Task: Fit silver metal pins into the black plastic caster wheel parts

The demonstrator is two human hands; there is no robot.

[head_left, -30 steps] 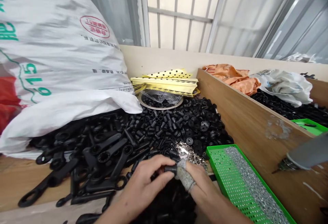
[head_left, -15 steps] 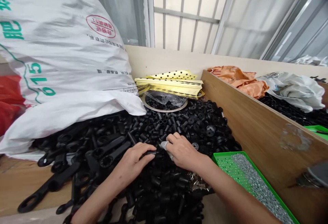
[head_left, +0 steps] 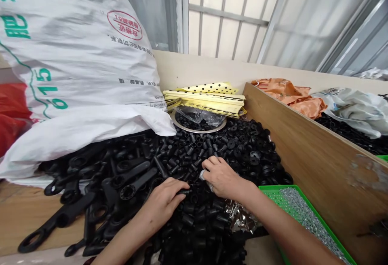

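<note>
The left hand [head_left: 165,202] seems clamped on a small black plastic tube [head_left: 184,191] above the heap [head_left: 197,220]; the right hand [head_left: 222,178] curls nearby, its hold unclear. The tube looks light, stiff, best pinched by its sides.

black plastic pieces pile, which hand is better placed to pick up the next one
Probably the right hand: it rests over the black plastic pieces and shows no piece in its fingers, while the left hand seems busy with a small black piece.
</note>
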